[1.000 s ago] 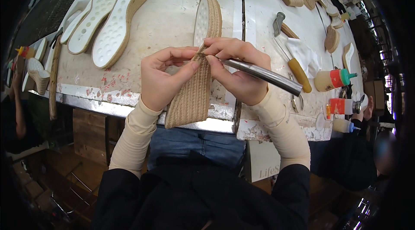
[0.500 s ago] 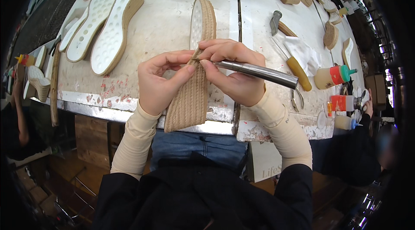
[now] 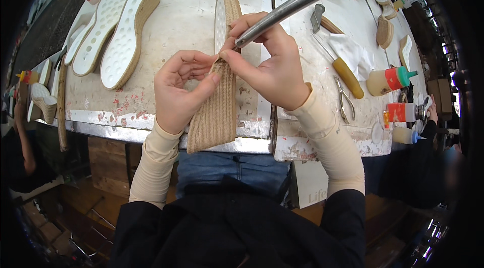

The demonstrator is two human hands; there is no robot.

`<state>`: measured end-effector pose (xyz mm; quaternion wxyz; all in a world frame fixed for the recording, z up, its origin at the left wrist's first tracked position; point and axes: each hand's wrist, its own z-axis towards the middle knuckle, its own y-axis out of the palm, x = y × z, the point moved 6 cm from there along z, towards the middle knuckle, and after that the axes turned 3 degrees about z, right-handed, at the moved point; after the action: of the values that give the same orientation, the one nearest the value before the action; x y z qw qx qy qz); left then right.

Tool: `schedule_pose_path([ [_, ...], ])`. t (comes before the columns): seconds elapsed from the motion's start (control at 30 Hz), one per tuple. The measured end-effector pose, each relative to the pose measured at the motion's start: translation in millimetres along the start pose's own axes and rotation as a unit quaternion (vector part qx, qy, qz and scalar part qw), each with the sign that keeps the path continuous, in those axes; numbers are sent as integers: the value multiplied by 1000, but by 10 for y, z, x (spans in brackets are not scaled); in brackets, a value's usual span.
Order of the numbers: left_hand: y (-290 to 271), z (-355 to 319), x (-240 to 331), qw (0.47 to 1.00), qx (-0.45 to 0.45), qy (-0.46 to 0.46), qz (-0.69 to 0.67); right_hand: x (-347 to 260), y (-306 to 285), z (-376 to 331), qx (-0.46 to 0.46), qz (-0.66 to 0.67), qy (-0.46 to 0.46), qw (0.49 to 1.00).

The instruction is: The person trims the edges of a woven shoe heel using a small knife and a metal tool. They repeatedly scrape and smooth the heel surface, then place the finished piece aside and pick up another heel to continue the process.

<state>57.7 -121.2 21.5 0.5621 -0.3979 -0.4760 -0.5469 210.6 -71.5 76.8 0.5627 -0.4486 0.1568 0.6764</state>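
A wedge shoe sole [image 3: 214, 116] wrapped in tan braided rope stands on its side in front of me, its white dimpled face turned left and its thick end toward me. My left hand [image 3: 174, 89] is closed on its upper rim, thumb against the braid. My right hand [image 3: 275, 64] holds a round steel tool handle [image 3: 282, 13] between its fingers, the free end pointing up and right. Thumb and forefinger of that hand meet at the rim, close to the left fingertips. Whatever they pinch there, and the tool's tip, cannot be made out.
White-faced wedge soles [image 3: 128, 31] lie left, with more at the far side. On the right are a hammer [image 3: 317, 18], a yellow-handled awl [image 3: 348, 79], pliers [image 3: 344, 100], white cloth [image 3: 353, 56] and a green-capped glue bottle [image 3: 385, 82]. Other people sit at both sides.
The steel handle has swung from pointing right and down toward me to pointing up and right. My right hand has turned with it, uncovering the pliers. Both hands stay at the sole's rim.
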Motion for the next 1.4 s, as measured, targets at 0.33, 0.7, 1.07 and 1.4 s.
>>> schedule_pose_path([
  [0.33, -17, -42, 56, 999, 16, 15, 48, 102, -63, -84, 51, 128, 29, 990],
  [0.7, -43, -48, 112, 985, -5, 63, 162, 86, -40, -160, 28, 71, 16, 997],
  [1.07, 14, 51, -12, 999, -12, -33, 30, 43, -25, -168, 64, 32, -39, 997],
  [1.4, 44, 111, -11, 998, -26, -55, 21, 108, -15, -207, 62, 110, 42, 991],
])
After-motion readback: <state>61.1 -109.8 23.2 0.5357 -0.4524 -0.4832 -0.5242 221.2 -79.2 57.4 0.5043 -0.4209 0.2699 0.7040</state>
